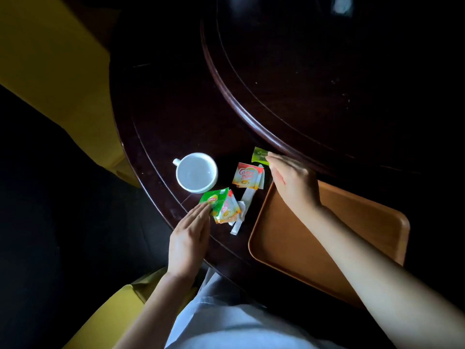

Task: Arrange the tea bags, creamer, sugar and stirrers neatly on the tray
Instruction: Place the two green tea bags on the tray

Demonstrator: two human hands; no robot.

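A brown wooden tray (pixel 352 222) lies at the table's near right edge with nothing visible in it. Left of it, packets lie loose on the dark table. My left hand (pixel 188 240) lies flat, fingertips touching a green tea bag packet (pixel 214 200) that rests on a creamer packet (pixel 227 210). White paper sticks (pixel 245 205) lie beside them. A red and white creamer packet (pixel 247 176) sits farther back. My right hand (pixel 292 180) reaches over the tray's far corner, fingertips on a small green tea bag packet (pixel 259 154).
An empty white cup (pixel 196 172) stands left of the packets. A raised round turntable (pixel 251 117) fills the table's middle behind the packets. Yellow chairs (pixel 50 71) stand at the left and near my lap.
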